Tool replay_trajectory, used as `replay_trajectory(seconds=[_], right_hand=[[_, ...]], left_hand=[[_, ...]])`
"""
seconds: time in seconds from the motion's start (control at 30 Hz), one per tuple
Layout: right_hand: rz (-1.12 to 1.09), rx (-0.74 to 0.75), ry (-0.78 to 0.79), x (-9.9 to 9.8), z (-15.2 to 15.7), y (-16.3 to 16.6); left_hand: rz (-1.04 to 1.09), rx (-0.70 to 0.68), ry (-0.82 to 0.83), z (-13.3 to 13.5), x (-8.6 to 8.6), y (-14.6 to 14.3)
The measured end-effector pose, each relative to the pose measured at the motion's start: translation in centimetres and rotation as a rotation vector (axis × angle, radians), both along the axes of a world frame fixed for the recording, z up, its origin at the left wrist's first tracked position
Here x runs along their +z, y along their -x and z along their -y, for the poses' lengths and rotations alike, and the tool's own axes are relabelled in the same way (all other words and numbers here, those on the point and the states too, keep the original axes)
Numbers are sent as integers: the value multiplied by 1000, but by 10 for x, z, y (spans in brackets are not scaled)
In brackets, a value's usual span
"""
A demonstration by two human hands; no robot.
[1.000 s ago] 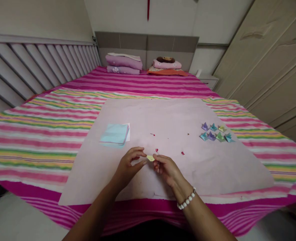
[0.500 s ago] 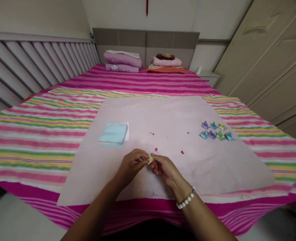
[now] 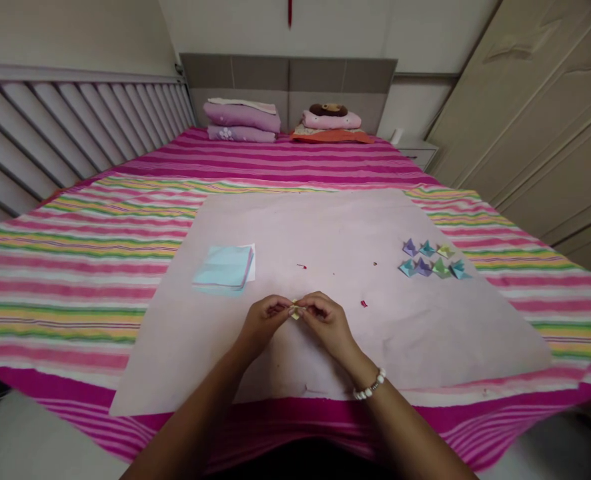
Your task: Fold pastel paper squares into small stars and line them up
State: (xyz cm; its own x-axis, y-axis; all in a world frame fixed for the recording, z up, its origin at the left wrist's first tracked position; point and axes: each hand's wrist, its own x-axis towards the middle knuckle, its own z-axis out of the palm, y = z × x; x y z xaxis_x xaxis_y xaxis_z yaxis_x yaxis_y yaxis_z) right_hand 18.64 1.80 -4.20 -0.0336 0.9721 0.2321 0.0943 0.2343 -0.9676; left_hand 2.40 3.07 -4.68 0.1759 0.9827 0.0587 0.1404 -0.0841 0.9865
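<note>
A small folded piece of pale yellow paper (image 3: 295, 315) is pinched between both hands, above the near middle of the light sheet (image 3: 335, 227). My left hand (image 3: 264, 325) is closed on its left side, thumb and fingertips together. From the other side my right hand (image 3: 327, 323), with a white bead bracelet (image 3: 370, 385) on its wrist, grips it the same way. The fingers cover much of the paper, so its exact fold is hard to make out. Beyond my left hand lies a stack of square papers (image 3: 223, 265), light blue on top.
Several small folded paper shapes (image 3: 424, 268) in purple, blue, green and yellow stand in two rows at the right. Small red scraps (image 3: 363, 304) dot the sheet. Striped bedding (image 3: 75, 280) surrounds it; folded quilts (image 3: 243, 120) lie by the headboard (image 3: 255, 73).
Both hands have drawn together at the yellow paper, and my right hand has turned and risen slightly. A red scrap beyond them is now hidden behind my right hand.
</note>
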Motion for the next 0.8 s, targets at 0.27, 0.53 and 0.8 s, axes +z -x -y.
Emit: replay_trajectory(seconds=[0.27, 0.53, 0.8], right_hand=[[101, 28, -4, -23, -19, -2], [135, 14, -10, -39, -30, -4], [142, 6, 17, -45, -31, -4]], left_hand=[[-142, 29, -180, -18, -19, -5], [-233, -4, -236, -29, -33, -6], [-215, 16, -228, -31, -41, -7]])
